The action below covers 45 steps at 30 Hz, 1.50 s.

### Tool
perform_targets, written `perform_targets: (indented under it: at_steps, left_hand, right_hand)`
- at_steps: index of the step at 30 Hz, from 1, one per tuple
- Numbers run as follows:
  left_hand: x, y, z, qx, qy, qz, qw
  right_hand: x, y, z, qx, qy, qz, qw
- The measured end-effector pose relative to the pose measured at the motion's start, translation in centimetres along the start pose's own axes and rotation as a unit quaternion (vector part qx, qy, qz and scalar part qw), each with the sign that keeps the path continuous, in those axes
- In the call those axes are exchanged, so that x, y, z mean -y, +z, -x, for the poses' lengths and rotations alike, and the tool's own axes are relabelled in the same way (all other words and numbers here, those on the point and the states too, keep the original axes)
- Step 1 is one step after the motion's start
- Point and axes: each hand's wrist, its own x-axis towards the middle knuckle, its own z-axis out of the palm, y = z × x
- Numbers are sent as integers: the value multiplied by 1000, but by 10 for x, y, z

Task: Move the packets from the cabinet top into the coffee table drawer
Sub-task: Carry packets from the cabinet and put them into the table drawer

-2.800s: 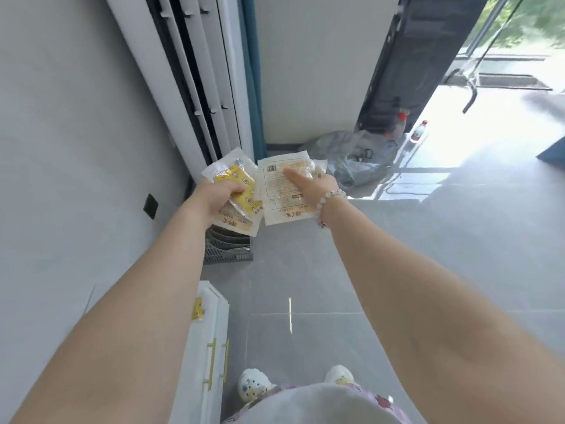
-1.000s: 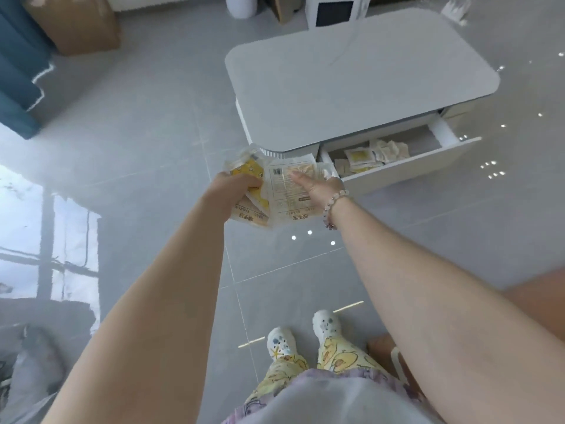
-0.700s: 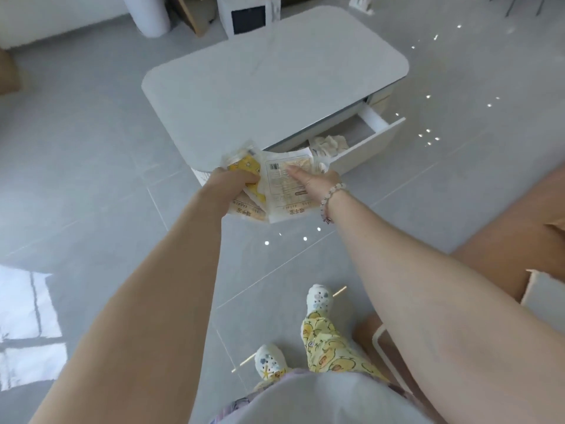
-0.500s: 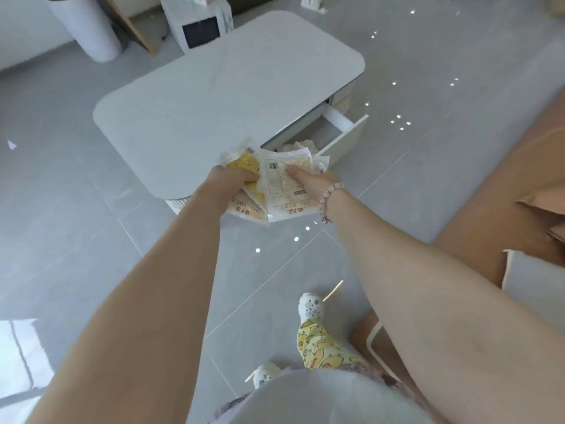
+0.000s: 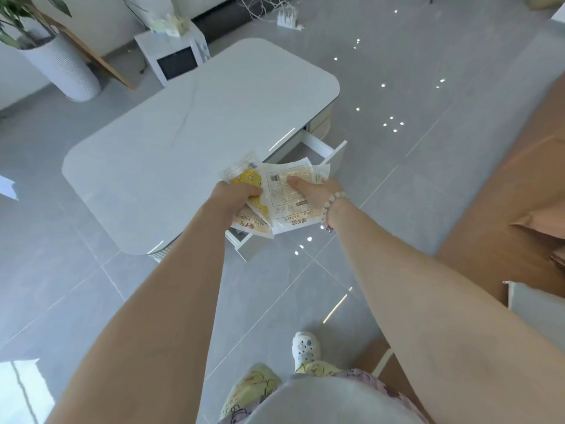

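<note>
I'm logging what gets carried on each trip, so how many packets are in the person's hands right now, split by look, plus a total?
Packets with a yellow cartoon print, in the left hand: 1
White packets with printed text showing, one under each hand, the right hand included: 2
Total clearly visible: 3. An edge behind the right-hand packet may be another; I cannot tell.

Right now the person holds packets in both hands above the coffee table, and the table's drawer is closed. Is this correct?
Not quite: the drawer is open, pulled out from the side of the coffee table, as the head view shows. The rest holds: the left hand and the right hand each hold packets above the table's edge.
</note>
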Motion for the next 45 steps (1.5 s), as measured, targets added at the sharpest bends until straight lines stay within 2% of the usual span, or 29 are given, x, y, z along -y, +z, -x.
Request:
perform_targets:
  at_steps: [10, 18, 22, 26, 31, 34, 39, 45]
  left_hand:
    - [-50, 44, -42, 14, 5, -62, 998]
    - [-103, 70, -109, 53, 20, -76, 995]
    - [-133, 63, -154, 52, 0, -69, 996]
    - [-159, 48, -203, 38, -21, -82, 996]
    - [-180, 49, -259, 59, -31, -83, 994]
    - [-178, 60, -280, 68, -44, -74, 994]
    - [-139, 82, -313, 71, -120, -44, 989]
    - [-74, 113, -356, 12, -230, 11, 973]
  right_hand:
    - [23, -37, -44, -38, 29, -6, 999]
    - [61, -52, -106, -66, 46, -14, 997]
    - [98, -41, -147, -63, 41, -11, 997]
    - [134, -20, -185, -51, 74, 13, 996]
    - [154, -8, -234, -60, 102, 29, 993]
    - [155, -8, -257, -62, 115, 56, 990]
    - [135, -4, -297, -36, 136, 130, 981]
    - [99, 17, -362, 25, 168, 249, 953]
